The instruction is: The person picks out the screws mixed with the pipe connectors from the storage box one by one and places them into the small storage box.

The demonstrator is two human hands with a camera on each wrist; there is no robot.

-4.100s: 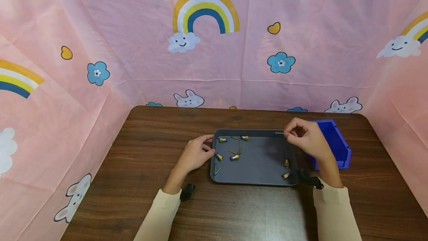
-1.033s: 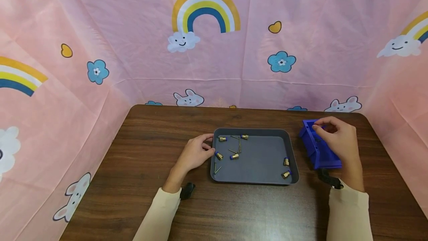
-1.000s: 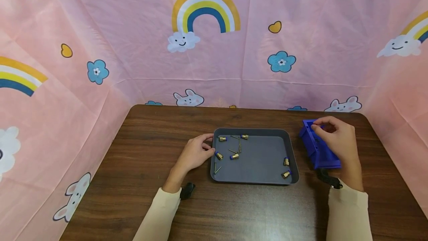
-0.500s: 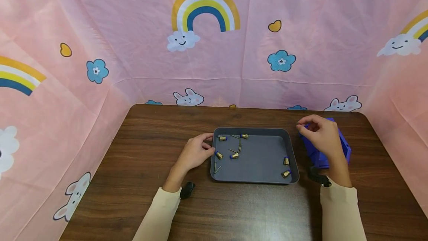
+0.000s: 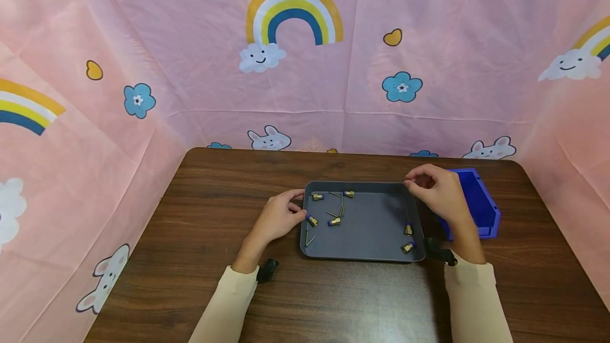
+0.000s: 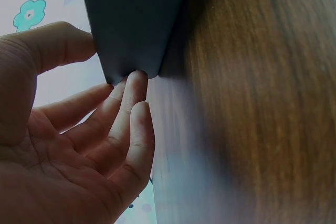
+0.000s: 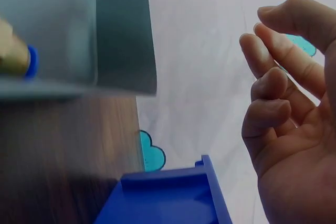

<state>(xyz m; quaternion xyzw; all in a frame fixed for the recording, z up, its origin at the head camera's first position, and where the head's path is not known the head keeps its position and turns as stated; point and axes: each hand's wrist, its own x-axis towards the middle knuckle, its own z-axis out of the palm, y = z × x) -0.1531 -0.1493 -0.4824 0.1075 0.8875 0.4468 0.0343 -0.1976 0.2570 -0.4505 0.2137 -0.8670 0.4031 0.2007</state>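
Fingers of your left hand are relaxed and slightly parted; their tips and the thumb touch the left end of the dark grey tray, which lies flat on the wooden table. In the tray's left part you have four brass fittings with blue collars and several thin screws, two of them meeting by the near left corner. Two more fittings lie well apart from these, near the right wall. Your right hand hangs above the tray's far right corner, fingers bent, with a gap between thumb and fingertips visible in the right wrist view. The blue bin stands just beside the tray's right end, partly hidden by that hand.
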